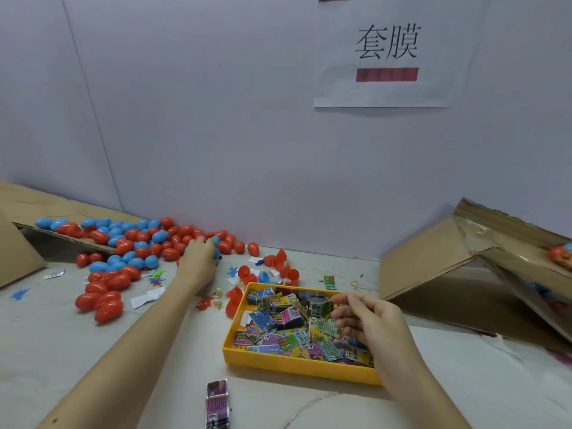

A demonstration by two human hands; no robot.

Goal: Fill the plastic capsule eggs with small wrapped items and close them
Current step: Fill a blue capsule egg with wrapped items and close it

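Red and blue capsule eggs (123,243) lie heaped on the table at the left, spilling off a cardboard flap. My left hand (199,258) reaches into the right end of the heap, its fingers curled over a blue egg (217,251). Several open red and blue egg halves (280,261) lie behind a yellow tray (297,363) full of small wrapped packets (278,329). My right hand (365,318) hovers over the tray's right side, fingers curled down onto the packets. A green and yellow packet (323,326) is at its fingertips. Whether it is pinched is unclear.
A banded bundle of packets (217,404) lies near the front edge. Small toys and paper scraps (213,300) are scattered between the heap and the tray. An opened cardboard box (464,267) stands at the right, another box flap (18,243) at the far left.
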